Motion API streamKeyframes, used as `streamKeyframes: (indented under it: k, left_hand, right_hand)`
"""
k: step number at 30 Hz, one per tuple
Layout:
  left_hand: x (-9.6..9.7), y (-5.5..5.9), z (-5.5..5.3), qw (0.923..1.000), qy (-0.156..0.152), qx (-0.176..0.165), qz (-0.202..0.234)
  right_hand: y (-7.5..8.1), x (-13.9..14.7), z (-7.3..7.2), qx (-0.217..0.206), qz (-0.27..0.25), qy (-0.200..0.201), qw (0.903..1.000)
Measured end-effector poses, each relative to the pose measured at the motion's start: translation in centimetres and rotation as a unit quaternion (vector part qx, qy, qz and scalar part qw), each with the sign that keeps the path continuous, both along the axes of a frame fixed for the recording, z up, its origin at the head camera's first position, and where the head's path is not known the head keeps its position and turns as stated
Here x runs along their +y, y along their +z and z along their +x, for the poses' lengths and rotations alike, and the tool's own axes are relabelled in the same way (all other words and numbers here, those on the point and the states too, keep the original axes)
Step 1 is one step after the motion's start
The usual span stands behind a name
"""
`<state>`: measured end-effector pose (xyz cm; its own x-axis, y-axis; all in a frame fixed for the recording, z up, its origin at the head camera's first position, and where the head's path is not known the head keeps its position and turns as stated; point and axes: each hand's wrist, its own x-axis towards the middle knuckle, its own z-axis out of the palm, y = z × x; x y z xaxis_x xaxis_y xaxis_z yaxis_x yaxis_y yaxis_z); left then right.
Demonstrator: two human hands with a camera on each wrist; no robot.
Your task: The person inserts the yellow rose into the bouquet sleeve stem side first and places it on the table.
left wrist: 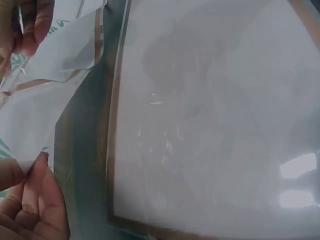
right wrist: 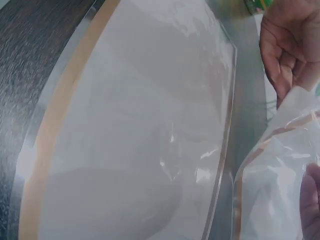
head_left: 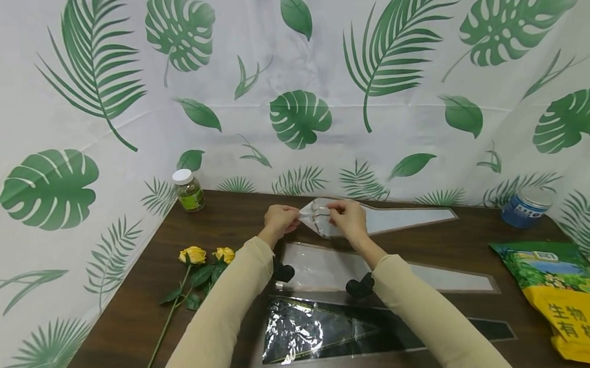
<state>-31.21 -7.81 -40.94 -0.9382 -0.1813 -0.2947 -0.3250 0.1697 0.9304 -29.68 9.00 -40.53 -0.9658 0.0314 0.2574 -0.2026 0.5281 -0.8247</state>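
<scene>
Presently, left hand [head_left: 280,220]: thumb and fingertips pinch the pointed corner of the white wrapper [head_left: 410,218]
Right hand [head_left: 351,219]: fingertips seem to pinch the folded part, just right of the left fingers; the contact is partly hidden
White wrapper: between both hands' fingers, its wide end creased, its narrow tail running right, past the right fingers
Handling: the film looks thin, so a light pinch should serve best; the left fingers would do well to anchor the corner while the right ease the fold flat, evenly, without tugging
Clear wrapper [head_left: 318,265]: flat on the near side of the fingers
Black wrapper [head_left: 293,327]: beyond that one, farthest from the fingers
Roses [head_left: 193,255]: left of the left fingers
</scene>
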Motion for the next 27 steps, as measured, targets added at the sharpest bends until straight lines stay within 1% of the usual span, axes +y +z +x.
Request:
streamKeyframes:
  k: [3,7,10,14,17,20,21,23,25,27]
  left_hand:
    - [0.2,0.1,0.2,0.9994,-0.022,0.012,0.023]
    - [0.3,0.1,0.6,0.9967,-0.057,0.024,0.052]
    - [0.3,0.2,0.7,0.9952,-0.068,0.033,0.061]
    - [0.1,0.6,1.0,0.9950,-0.070,0.043,0.057]
    - [-0.6,1.4,1.5,0.9950,-0.071,0.058,0.039]
    - [-2.1,2.9,2.3,0.9940,-0.089,0.062,0.015]
    - [-2.7,3.5,2.6,0.9930,-0.103,0.058,0.006]
    - [-4.2,4.6,3.3,0.9889,-0.143,0.040,-0.001]
    - [-5.9,5.2,4.2,0.9808,-0.194,0.015,-0.001]
    - [-7.8,5.3,5.3,0.9695,-0.245,-0.008,-0.001]
  right_hand:
    - [0.0,0.0,0.0,0.009,0.007,0.006,0.9999]
    - [-0.1,0.0,0.0,0.006,0.007,0.014,0.9999]
    - [-0.1,0.0,-0.1,0.009,0.004,0.015,0.9998]
    - [-0.3,0.0,-0.2,0.017,0.017,0.012,0.9996]
    - [-0.5,-0.1,-0.4,0.014,0.021,0.014,0.9996]
    - [-0.5,0.0,-0.6,0.004,0.015,0.023,0.9996]
    - [-0.4,0.0,-0.6,0.002,0.011,0.026,0.9996]
    - [-0.3,0.2,-0.7,-0.005,0.001,0.024,0.9997]
    - [-0.3,0.4,-0.7,-0.008,-0.001,0.017,0.9998]
    - [-0.4,0.4,-0.6,-0.014,-0.007,0.018,0.9997]
